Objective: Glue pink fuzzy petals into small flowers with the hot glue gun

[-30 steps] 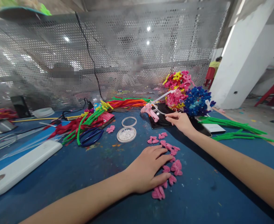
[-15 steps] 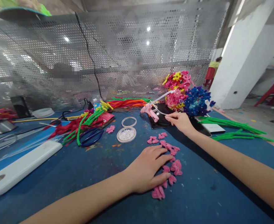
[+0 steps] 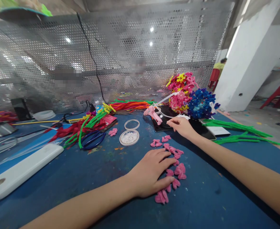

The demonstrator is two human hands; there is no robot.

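My left hand [image 3: 151, 173] lies flat on the blue table with its fingers spread, touching a row of pink pipe-cleaner flowers [image 3: 180, 171]. Some flowers are partly hidden under the fingers. My right hand [image 3: 183, 126] hovers by the black tablet-like slab [image 3: 158, 128], thumb and fingertips pinched together; anything between them is too small to make out. Just left of it a pink hot glue gun [image 3: 153, 115] rests on the slab. A round dish of white beads [image 3: 129, 137] sits left of the flowers, its ring-shaped lid [image 3: 131, 124] behind it.
Blue-handled scissors [image 3: 93, 140], green and red pipe cleaners [image 3: 75, 132] and a long white device [image 3: 25, 170] lie at left. Pink and blue pipe-cleaner bouquets [image 3: 202, 103] stand behind my right hand, with green stems [image 3: 240, 127] beside them. A perforated metal panel [image 3: 130, 47] closes off the back.
My right hand has shifted slightly left and down, still pinched, closer to the glue gun. My left hand and the pink flowers have stayed put.
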